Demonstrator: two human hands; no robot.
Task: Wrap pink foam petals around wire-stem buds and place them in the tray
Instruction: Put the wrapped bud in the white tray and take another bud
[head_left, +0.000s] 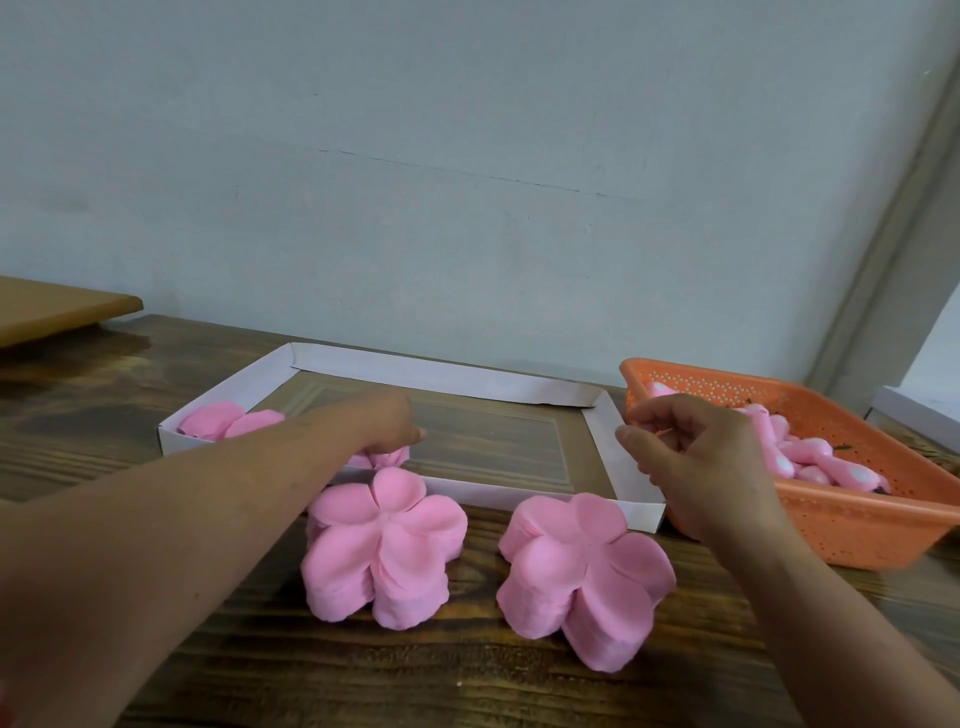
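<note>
My left hand (387, 423) reaches into the white paper tray (605, 449) and rests on a pink wrapped flower (376, 460) at the tray's near edge. Two more pink flowers (228, 421) lie in the tray's left corner. My right hand (696, 457) hovers between the tray and the orange basket (852, 525), its fingers curled and pinching a thin stem (660, 430). The bud on that stem is hidden by the hand. Two stacks of pink foam petals, the left stack (382, 551) and the right stack (584, 569), stand on the table in front of the tray.
The orange basket holds several pink and white buds (821, 457). A wooden board (57, 306) lies at the far left on the dark wooden table (415, 675). A grey wall stands right behind the tray. A white box edge (919, 415) shows at the far right.
</note>
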